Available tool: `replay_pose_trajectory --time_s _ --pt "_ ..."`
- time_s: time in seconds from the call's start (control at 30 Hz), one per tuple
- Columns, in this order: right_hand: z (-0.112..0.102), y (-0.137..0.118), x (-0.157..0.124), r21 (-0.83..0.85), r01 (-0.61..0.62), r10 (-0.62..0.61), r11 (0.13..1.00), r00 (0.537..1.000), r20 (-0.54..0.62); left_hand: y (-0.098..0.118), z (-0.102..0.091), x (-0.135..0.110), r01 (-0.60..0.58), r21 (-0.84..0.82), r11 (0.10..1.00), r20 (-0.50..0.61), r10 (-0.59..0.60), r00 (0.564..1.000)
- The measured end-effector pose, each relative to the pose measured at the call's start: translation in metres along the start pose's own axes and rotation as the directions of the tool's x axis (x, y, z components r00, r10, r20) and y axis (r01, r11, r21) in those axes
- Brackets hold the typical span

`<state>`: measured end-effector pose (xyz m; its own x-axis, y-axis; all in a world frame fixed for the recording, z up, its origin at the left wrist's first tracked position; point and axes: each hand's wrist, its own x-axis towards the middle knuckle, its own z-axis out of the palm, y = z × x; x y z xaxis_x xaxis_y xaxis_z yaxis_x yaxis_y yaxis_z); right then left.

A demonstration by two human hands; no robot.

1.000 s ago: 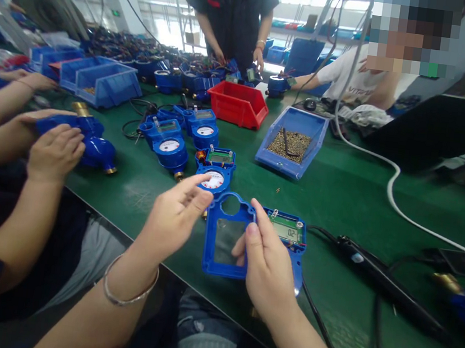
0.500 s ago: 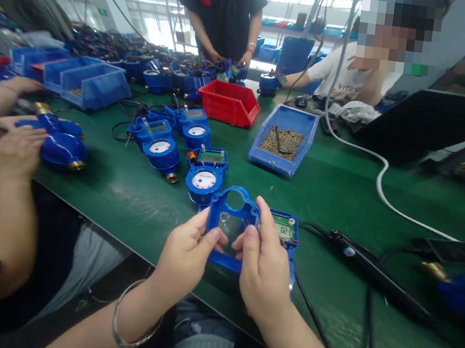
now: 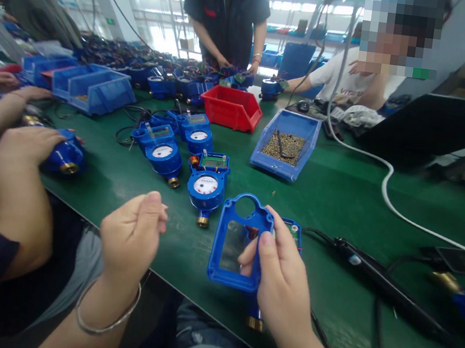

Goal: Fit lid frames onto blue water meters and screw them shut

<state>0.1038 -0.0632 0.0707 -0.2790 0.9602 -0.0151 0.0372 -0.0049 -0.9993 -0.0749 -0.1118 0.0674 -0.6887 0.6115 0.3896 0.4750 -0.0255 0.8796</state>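
My right hand (image 3: pixel 284 270) grips a blue plastic water meter cover (image 3: pixel 217 251) by its right side, thumb in front and fingers behind. The cover is tilted upright, with a round hole at the top and a clear window below. Behind it, mostly hidden, lies a water meter; its green circuit board (image 3: pixel 294 230) and brass end (image 3: pixel 255 323) show. My left hand (image 3: pixel 129 235) is apart from the cover, its fingers curled and thumb pressed on them; whatever is inside, if anything, is hidden. Beyond stands an uncovered water meter (image 3: pixel 206 185) with a white dial.
Two covered meters (image 3: pixel 162 151) (image 3: pixel 198 136) sit farther back. A blue bin (image 3: pixel 259 160) holds small brass screws and a hex key. Beside it is a red bin (image 3: pixel 231 112). A black electric screwdriver (image 3: pixel 357 261) lies right. At left, a co-worker's hand (image 3: pixel 28 143) rests on another meter.
My left hand has let go of the cover, moved left and curled closed. My right hand keeps hold of the cover, now shifted slightly right and turned more to view.
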Motion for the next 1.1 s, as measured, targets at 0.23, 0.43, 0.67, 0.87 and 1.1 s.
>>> replay_pose_trajectory --time_s 0.23,0.43,0.67,0.87,1.1 --pt "0.005 -0.018 -0.008 0.077 -0.168 0.161 0.983 0.983 0.092 0.008 -0.01 -0.007 0.115 -0.305 0.945 0.23 -0.044 0.972" --pt "0.009 -0.025 -0.01 0.025 -0.247 0.243 0.969 0.964 0.106 0.03 -0.012 -0.023 -0.13 -0.049 0.99 0.456 0.138 0.879" --pt "0.007 -0.003 -0.012 -0.202 0.03 0.006 0.979 0.985 0.173 0.036 0.011 -0.015 -0.267 0.33 0.906 0.573 0.032 0.819" --pt "-0.003 0.012 -0.028 -0.151 0.089 -0.04 0.984 0.952 0.302 0.03 0.007 -0.019 -0.034 0.246 0.969 0.53 -0.105 0.841" --pt "-0.014 0.036 -0.025 0.282 -0.201 -0.066 0.938 0.695 0.716 0.022 -0.001 -0.055 0.093 -0.129 0.987 0.198 -0.066 0.978"
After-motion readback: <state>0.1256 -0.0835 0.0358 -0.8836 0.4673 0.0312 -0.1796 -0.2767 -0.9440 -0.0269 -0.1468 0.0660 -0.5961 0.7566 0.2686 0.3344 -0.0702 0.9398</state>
